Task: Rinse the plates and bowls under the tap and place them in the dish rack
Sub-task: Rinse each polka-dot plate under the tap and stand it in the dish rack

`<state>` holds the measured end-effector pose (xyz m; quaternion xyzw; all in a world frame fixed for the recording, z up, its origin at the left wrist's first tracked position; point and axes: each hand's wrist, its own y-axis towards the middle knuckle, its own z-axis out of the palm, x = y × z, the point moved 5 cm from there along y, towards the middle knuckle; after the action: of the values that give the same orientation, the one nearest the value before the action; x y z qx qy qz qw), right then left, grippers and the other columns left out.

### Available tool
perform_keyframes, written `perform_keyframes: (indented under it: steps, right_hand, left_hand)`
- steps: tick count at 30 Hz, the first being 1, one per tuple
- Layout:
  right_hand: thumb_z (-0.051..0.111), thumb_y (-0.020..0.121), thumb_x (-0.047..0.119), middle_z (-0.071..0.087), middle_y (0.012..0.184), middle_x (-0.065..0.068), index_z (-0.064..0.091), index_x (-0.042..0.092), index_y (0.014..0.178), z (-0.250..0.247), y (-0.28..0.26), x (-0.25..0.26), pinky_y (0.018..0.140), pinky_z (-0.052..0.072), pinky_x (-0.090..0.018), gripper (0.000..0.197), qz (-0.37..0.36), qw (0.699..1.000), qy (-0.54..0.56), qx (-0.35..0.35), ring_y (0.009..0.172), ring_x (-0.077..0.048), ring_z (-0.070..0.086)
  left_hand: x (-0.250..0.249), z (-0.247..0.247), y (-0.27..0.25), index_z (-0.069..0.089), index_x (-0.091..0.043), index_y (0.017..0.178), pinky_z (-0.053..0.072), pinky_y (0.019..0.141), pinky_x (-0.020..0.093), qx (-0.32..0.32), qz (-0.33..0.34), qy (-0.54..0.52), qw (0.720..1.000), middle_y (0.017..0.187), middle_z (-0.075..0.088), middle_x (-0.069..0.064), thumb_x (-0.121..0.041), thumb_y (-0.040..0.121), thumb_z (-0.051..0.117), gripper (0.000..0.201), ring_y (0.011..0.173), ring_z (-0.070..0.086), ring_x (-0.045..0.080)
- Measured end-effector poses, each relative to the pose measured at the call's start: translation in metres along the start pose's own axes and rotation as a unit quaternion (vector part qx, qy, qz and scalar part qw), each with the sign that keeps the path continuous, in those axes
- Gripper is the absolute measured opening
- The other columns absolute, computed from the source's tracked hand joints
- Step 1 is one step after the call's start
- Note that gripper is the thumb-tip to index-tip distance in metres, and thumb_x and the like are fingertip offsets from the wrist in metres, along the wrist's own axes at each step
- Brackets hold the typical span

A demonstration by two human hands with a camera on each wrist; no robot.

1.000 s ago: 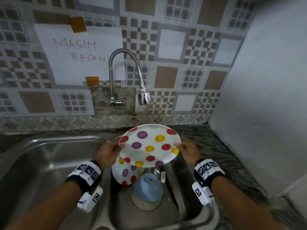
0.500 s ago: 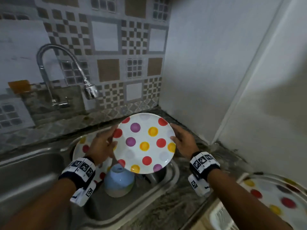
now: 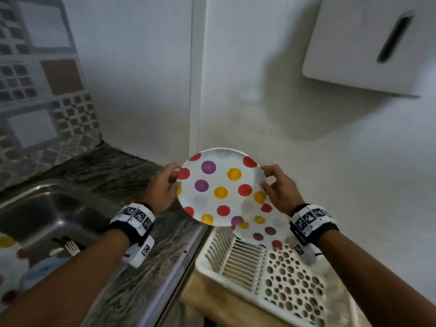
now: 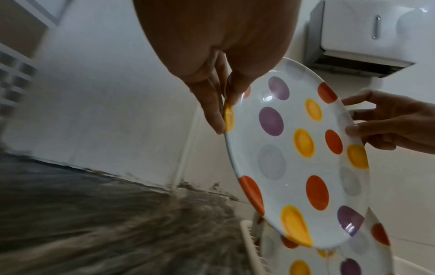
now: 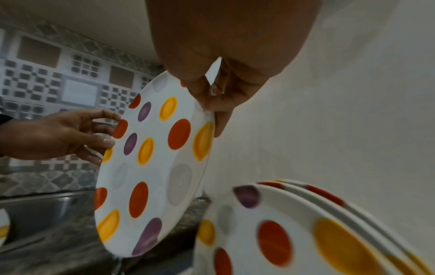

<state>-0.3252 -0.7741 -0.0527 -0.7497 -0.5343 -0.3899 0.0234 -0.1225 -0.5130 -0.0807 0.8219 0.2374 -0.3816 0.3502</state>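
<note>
a white dispenser (image 3: 368, 43) hangs on the wall above a marbled countertop (image 3: 132, 267).

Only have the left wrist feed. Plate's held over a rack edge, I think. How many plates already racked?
Observer: The right wrist view shows at least two racked plates standing on edge, one behind the other.
Operator: Free slots left in the rack?
Observer: Yes, the head view shows the dish rack with bare prongs on the near side of those plates.
Operator: Anything left in the sink?
Observer: The head view shows a fork in the sink, with blurred dishes beside it.
Operator: Grip on the held plate?
Observer: The left hand and right hand pinch opposite rims of the spotted plate.
</note>
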Motion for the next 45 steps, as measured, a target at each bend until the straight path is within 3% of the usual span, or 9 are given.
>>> perform_keyframes:
  steps: [2, 4, 8, 16, 19, 27, 34, 41, 45]
  right_hand:
    - [0.056, 0.093, 0.029, 0.061, 0.108, 0.012, 0.048, 0.033, 0.116, -0.020, -0.019, -0.027, 0.067, 0.047, -0.010, 0.025, 0.023, 1.000, -0.016, -0.011, 0.066, 0.009, 0.059]
    - [0.054, 0.094, 0.030, 0.062, 0.112, 0.011, 0.046, 0.036, 0.114, -0.032, -0.040, -0.052, 0.077, 0.052, -0.024, 0.023, 0.043, 0.998, -0.033, -0.012, 0.076, 0.000, 0.061]
    - [0.048, 0.095, 0.035, 0.061, 0.114, 0.012, 0.043, 0.043, 0.113, -0.039, -0.076, -0.091, 0.069, 0.056, -0.037, 0.020, 0.093, 0.995, -0.031, 0.016, 0.078, -0.012, 0.065]
    - [0.044, 0.097, 0.029, 0.063, 0.115, 0.002, 0.045, 0.025, 0.125, -0.022, -0.117, -0.147, 0.084, 0.051, -0.035, 0.028, 0.162, 0.983, -0.059, 0.055, 0.090, -0.016, 0.063]
    - [0.042, 0.098, 0.031, 0.062, 0.117, 0.000, 0.045, 0.023, 0.126, -0.013, -0.122, -0.159, 0.085, 0.050, -0.036, 0.029, 0.174, 0.980, -0.061, 0.077, 0.092, -0.017, 0.063]
    - [0.039, 0.099, 0.032, 0.056, 0.127, -0.001, 0.043, 0.025, 0.129, 0.010, -0.124, -0.164, 0.083, 0.053, -0.033, 0.031, 0.146, 0.983, -0.055, 0.098, 0.093, -0.017, 0.065]
    - [0.042, 0.098, 0.030, 0.061, 0.121, -0.001, 0.045, 0.025, 0.129, 0.008, -0.122, -0.150, 0.081, 0.049, -0.029, 0.031, 0.104, 0.984, -0.089, 0.116, 0.098, -0.020, 0.064]
    - [0.042, 0.098, 0.027, 0.058, 0.125, 0.000, 0.043, 0.032, 0.132, -0.001, -0.110, -0.157, 0.088, 0.052, -0.035, 0.034, 0.135, 0.985, -0.078, 0.075, 0.100, -0.017, 0.061]
    - [0.043, 0.098, 0.024, 0.058, 0.123, 0.002, 0.045, 0.031, 0.130, 0.004, -0.112, -0.157, 0.080, 0.046, -0.017, 0.032, 0.131, 0.984, -0.077, 0.096, 0.092, -0.005, 0.057]
  left_hand:
    - [-0.010, 0.041, 0.011, 0.049, -0.031, 0.111, 0.056, 0.081, 0.038, 0.025, -0.001, 0.007, 1.000, 0.102, 0.069, 0.001, -0.005, 0.085, 0.056, 0.038, 0.094, 0.067, 0.021]
    - [-0.008, 0.075, 0.020, 0.048, -0.030, 0.106, 0.055, 0.079, 0.034, 0.046, 0.004, 0.011, 0.999, 0.101, 0.067, 0.003, 0.001, 0.084, 0.056, 0.038, 0.093, 0.066, 0.021]
    - [0.001, 0.130, 0.030, 0.051, -0.028, 0.101, 0.055, 0.072, 0.036, 0.098, 0.006, 0.005, 0.995, 0.093, 0.064, -0.004, -0.001, 0.085, 0.057, 0.032, 0.083, 0.064, 0.013]
    - [0.030, 0.203, 0.028, 0.056, -0.019, 0.096, 0.051, 0.071, 0.040, 0.118, -0.055, 0.053, 0.990, 0.082, 0.064, 0.001, 0.004, 0.084, 0.054, 0.026, 0.075, 0.060, 0.024]
    - [0.027, 0.213, 0.022, 0.057, -0.014, 0.099, 0.047, 0.070, 0.028, 0.096, -0.056, 0.104, 0.988, 0.085, 0.061, -0.004, 0.008, 0.084, 0.054, 0.027, 0.076, 0.058, 0.014]
    - [0.056, 0.224, 0.021, 0.051, -0.027, 0.094, 0.049, 0.076, 0.033, 0.108, -0.103, 0.146, 0.978, 0.086, 0.063, -0.004, 0.002, 0.084, 0.056, 0.031, 0.078, 0.059, 0.018]
    - [0.072, 0.222, 0.028, 0.050, -0.008, 0.085, 0.036, 0.066, 0.030, 0.122, -0.193, 0.178, 0.957, 0.077, 0.057, 0.012, -0.004, 0.083, 0.055, 0.007, 0.070, 0.049, 0.026]
    - [0.054, 0.217, 0.024, 0.053, -0.017, 0.078, 0.044, 0.064, 0.027, 0.110, -0.122, 0.151, 0.975, 0.076, 0.063, 0.001, 0.000, 0.083, 0.055, 0.017, 0.074, 0.061, 0.023]
    - [0.051, 0.216, 0.017, 0.049, -0.021, 0.077, 0.039, 0.056, 0.018, 0.132, -0.120, 0.138, 0.974, 0.072, 0.056, -0.004, 0.005, 0.084, 0.054, 0.028, 0.072, 0.055, 0.017]
